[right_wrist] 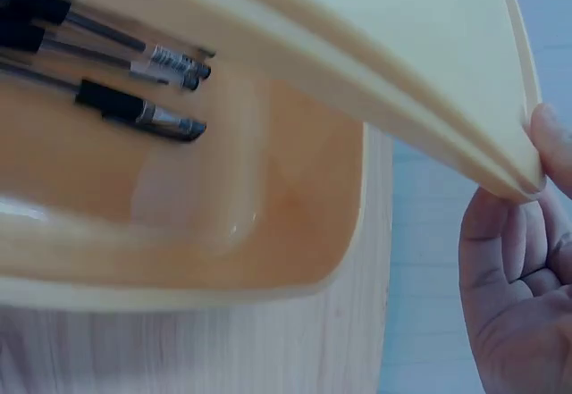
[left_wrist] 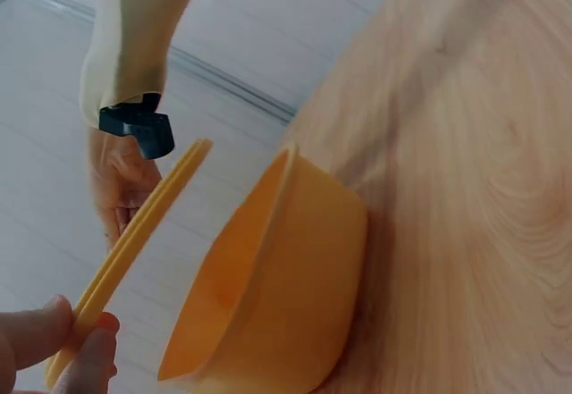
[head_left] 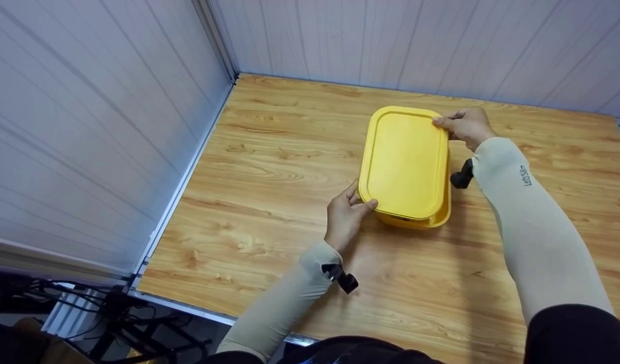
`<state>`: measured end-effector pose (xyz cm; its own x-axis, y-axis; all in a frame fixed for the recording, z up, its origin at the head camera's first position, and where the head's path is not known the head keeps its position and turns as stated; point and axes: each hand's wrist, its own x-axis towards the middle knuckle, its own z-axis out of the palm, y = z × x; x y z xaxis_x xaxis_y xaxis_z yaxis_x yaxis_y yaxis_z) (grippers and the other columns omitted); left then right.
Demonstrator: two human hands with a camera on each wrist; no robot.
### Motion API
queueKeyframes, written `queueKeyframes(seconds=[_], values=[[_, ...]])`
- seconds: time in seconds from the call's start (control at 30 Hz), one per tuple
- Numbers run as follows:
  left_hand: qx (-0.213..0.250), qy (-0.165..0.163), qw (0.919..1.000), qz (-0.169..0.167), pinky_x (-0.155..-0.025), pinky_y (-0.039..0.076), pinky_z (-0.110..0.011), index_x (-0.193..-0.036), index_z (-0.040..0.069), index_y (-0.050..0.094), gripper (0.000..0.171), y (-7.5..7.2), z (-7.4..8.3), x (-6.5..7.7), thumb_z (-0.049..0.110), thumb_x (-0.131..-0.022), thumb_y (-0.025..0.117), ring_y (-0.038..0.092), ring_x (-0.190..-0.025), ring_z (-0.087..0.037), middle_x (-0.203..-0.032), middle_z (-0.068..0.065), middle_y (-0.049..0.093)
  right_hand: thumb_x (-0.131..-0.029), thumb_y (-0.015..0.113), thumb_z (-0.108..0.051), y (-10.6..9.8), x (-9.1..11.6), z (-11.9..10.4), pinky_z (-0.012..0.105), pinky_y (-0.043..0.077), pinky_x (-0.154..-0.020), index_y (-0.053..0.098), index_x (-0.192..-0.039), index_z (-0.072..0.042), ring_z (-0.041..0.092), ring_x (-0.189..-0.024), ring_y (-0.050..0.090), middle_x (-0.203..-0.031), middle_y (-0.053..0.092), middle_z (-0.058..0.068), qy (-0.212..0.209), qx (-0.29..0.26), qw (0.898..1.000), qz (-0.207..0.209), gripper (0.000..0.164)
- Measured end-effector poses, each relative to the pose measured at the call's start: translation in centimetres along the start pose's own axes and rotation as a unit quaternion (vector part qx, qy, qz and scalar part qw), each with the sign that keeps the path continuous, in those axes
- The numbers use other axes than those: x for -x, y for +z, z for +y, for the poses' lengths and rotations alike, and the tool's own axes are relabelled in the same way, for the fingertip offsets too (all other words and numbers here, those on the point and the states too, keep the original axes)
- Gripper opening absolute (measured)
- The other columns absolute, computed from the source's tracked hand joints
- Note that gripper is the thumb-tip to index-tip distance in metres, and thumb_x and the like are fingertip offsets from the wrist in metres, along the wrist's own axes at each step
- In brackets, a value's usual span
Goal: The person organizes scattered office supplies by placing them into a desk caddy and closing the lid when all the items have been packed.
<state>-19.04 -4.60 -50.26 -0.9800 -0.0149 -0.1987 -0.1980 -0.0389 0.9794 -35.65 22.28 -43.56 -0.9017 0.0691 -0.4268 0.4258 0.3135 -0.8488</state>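
Both hands hold a yellow lid (head_left: 404, 162) above a yellow plastic box (head_left: 443, 215). My left hand (head_left: 344, 215) pinches the lid's near left corner, thumb on top. At the far right corner my right hand (head_left: 466, 125) pinches the rim between thumb and fingers. In the left wrist view a gap shows between the tilted lid (left_wrist: 134, 242) and the open box (left_wrist: 304, 278). Inside the box, in the right wrist view, lie several pens (right_wrist: 134, 108) with black grips and clear barrels. From the head view the lid hides most of the box.
The box stands on a wood-grain table (head_left: 269, 202). Pale panel walls (head_left: 330, 40) rise at its back and left edges. Dark cables and metal frame parts (head_left: 123, 313) lie beyond the front left edge.
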Motion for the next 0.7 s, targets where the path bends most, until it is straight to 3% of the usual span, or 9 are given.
queueKeyframes(seconds=[0.1,0.27,0.37,0.57,0.7], values=[[-0.005,0.006,0.9999,-0.014,-0.079,0.057,-0.024,-0.145,0.003,0.046,0.069,0.0,-0.3,0.3,0.002,-0.083,0.077,0.071,-0.097,-0.016,-0.120,-0.014,0.069,-0.087,0.075,-0.025,-0.1,-0.1,0.3,0.022,0.057,-0.067,0.072,-0.095,-0.011,0.007,-0.069,0.068,-0.076,0.069,-0.008,-0.005,0.012,1.000,0.008,0.016],[-0.030,0.003,0.9992,-0.025,-0.074,0.057,-0.023,-0.135,0.001,0.058,0.057,-0.1,-0.5,0.3,0.002,-0.081,0.078,0.072,-0.088,-0.016,-0.102,-0.012,0.075,-0.087,0.075,-0.024,-0.2,-0.1,1.1,0.023,0.057,-0.065,0.072,-0.096,-0.011,0.007,-0.068,0.068,-0.073,0.068,-0.008,-0.005,0.028,0.999,0.017,0.016],[-0.045,-0.005,0.9987,-0.024,-0.072,0.057,-0.023,-0.130,0.001,0.062,0.052,-0.1,-0.6,0.2,0.003,-0.081,0.079,0.072,-0.086,-0.014,-0.096,-0.011,0.075,-0.088,0.075,-0.024,-0.3,-0.1,1.6,0.023,0.057,-0.065,0.071,-0.100,-0.007,0.007,-0.067,0.068,-0.073,0.067,-0.008,-0.008,0.038,0.999,0.020,0.021],[-0.030,-0.038,0.9988,-0.011,-0.070,0.058,-0.024,-0.124,0.002,0.068,0.048,0.2,-1.0,-0.2,0.001,-0.078,0.081,0.072,-0.082,-0.012,-0.091,-0.009,0.076,-0.088,0.075,-0.023,-0.3,0.0,2.4,0.023,0.058,-0.068,0.069,-0.109,-0.003,0.006,-0.066,0.068,-0.077,0.064,-0.008,-0.011,0.049,0.998,0.036,0.030],[-0.045,-0.039,0.9982,-0.004,-0.070,0.057,-0.024,-0.118,0.003,0.071,0.043,0.0,-1.4,-0.4,0.003,-0.076,0.082,0.071,-0.079,-0.011,-0.087,-0.006,0.076,-0.086,0.076,-0.024,-0.2,-0.1,3.0,0.021,0.057,-0.067,0.068,-0.110,-0.003,0.003,-0.066,0.067,-0.080,0.062,-0.008,-0.009,0.053,0.997,0.047,0.032]])
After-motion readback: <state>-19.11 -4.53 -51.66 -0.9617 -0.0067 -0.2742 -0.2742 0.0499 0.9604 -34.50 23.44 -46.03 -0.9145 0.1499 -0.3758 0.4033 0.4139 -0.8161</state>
